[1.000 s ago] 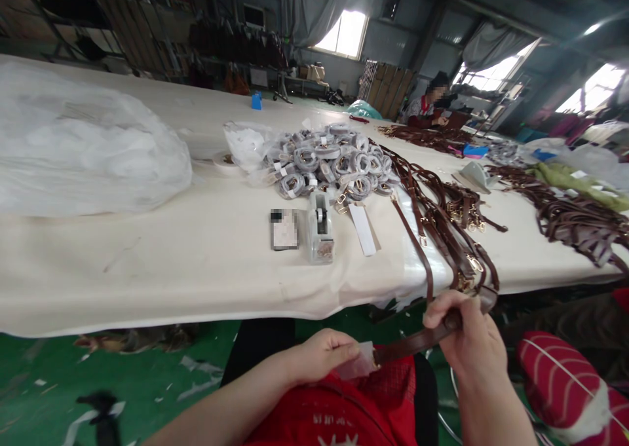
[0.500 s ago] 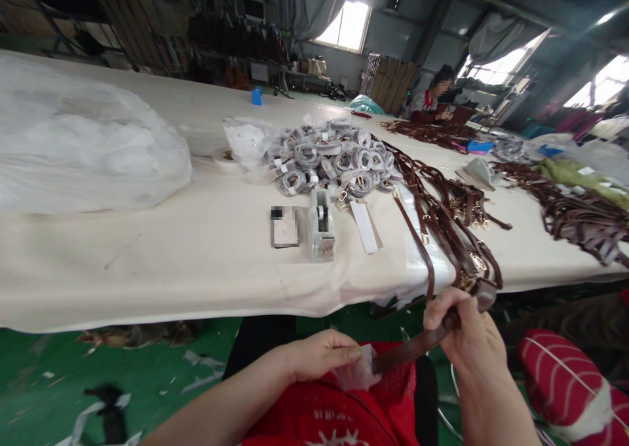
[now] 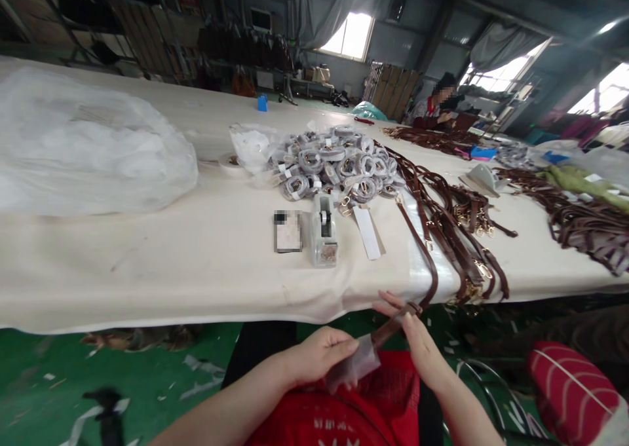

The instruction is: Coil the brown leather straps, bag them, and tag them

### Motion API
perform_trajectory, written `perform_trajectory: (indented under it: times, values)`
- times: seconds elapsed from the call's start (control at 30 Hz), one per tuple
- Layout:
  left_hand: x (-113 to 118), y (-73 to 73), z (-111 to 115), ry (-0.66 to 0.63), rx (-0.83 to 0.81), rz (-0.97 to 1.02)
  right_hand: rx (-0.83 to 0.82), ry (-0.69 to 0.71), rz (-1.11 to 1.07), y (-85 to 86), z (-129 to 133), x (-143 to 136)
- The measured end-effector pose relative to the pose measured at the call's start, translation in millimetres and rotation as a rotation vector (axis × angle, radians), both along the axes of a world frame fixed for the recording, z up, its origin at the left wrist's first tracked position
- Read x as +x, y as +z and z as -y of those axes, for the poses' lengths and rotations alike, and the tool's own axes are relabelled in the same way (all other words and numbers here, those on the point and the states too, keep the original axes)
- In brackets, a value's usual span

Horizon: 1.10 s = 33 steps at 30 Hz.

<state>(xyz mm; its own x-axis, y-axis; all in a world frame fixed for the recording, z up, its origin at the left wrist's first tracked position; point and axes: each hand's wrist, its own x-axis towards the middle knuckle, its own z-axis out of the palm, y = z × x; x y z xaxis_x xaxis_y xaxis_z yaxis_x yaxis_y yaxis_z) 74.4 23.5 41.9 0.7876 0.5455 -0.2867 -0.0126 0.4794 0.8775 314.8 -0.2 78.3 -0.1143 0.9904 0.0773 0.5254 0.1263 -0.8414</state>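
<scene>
My left hand [image 3: 330,354] pinches a clear plastic sleeve [image 3: 354,363] over my lap. One end of a brown leather strap [image 3: 390,329] is inside that sleeve. My right hand [image 3: 409,327] is at the strap near the table's front edge, thumb against it and fingers stretched out behind. From there the strap runs up onto the table beside other brown straps [image 3: 449,243] with gold buckles. A tape dispenser [image 3: 324,233] stands in front of a heap of coiled, wrapped straps [image 3: 339,158].
The cream table [image 3: 162,269] spans the view. A large plastic bag [image 3: 93,148] lies left, a white card [image 3: 366,232] right of the dispenser. Another person [image 3: 432,105] sits across the table. A red striped cushion [image 3: 570,384] is at lower right.
My right hand has moved left and its fingers have loosened and spread along the strap. The strap's upper part now leads onto the table. My left hand stays on the sleeve.
</scene>
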Motion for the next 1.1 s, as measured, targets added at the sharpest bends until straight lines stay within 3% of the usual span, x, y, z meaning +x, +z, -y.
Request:
perform_trajectory:
  times: [0.1,0.2,0.33,0.43,0.63,0.73,0.9,1.1]
  values:
    - [1.9,-3.0,1.3,0.005,-0.023,-0.068,0.101,-0.109,-0.006,-8.4,-4.9,13.2]
    - [6.9,-4.9,1.6,0.054,-0.015,-0.027,0.165,-0.151,0.047,-10.5,-1.2,6.8]
    - [12.1,-7.3,1.4,0.139,0.043,0.028,0.140,-0.001,0.252,-10.1,13.9,-20.2]
    - [11.3,-8.4,1.8,0.148,0.062,-0.023,0.115,0.084,0.286,-17.8,18.8,-22.0]
    - [6.2,-2.9,4.5,0.041,0.073,-0.094,0.104,-0.233,-0.021,-36.6,5.2,30.5]
    - [4.5,-2.1,4.2,-0.037,0.104,-0.135,0.116,-0.200,-0.028,-30.2,3.7,46.3]
    - [3.2,-7.9,2.0,-0.035,0.094,-0.181,0.147,-0.150,0.006,-9.4,9.1,49.5]
    - [9.3,-8.5,4.1,0.007,0.090,-0.097,0.138,-0.120,0.110,-1.4,14.2,17.5]
